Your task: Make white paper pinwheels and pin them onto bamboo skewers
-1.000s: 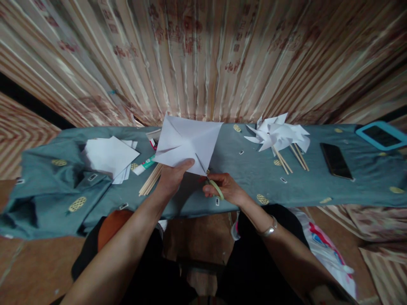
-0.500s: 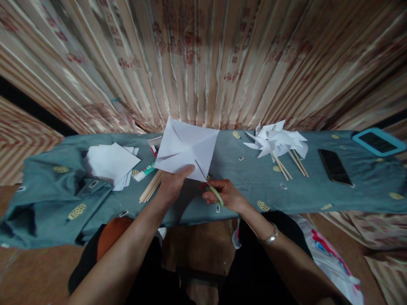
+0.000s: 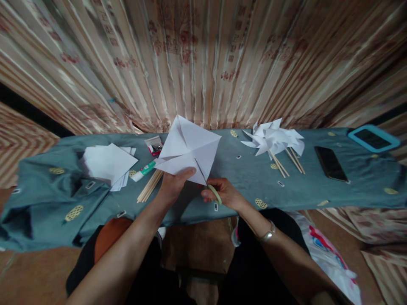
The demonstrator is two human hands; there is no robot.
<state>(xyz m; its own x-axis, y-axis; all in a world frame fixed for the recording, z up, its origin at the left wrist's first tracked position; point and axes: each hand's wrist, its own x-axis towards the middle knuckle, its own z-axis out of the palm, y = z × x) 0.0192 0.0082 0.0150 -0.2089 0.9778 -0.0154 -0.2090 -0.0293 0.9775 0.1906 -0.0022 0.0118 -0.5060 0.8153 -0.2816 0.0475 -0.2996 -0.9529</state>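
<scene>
My left hand (image 3: 174, 183) pinches a square sheet of white paper (image 3: 199, 142) by its near edge, thumb on top and fingers underneath. Slits run inward from some of its corners, and creases cross towards its middle. My right hand (image 3: 224, 192) is closed round the pale green handle of a pair of scissors (image 3: 214, 194). Their dark blade lies over the sheet's near right corner, pointing to the centre. Part of the scissors is hidden by the paper and my fingers.
A stack of white paper (image 3: 108, 163) lies left, beside a glue tube (image 3: 143, 170), wooden sticks (image 3: 150, 186) and a small red-and-white box (image 3: 154, 146). To the right are white paper pinwheels (image 3: 270, 137) on sticks, a phone (image 3: 331, 163) and a blue-framed tablet (image 3: 373, 137). A curtain (image 3: 203, 63) hangs behind.
The sheet has turned slightly in my left hand, and its far corner has shifted right. More of the small box shows beside it. The scissors keep nearly the same place on the near right corner.
</scene>
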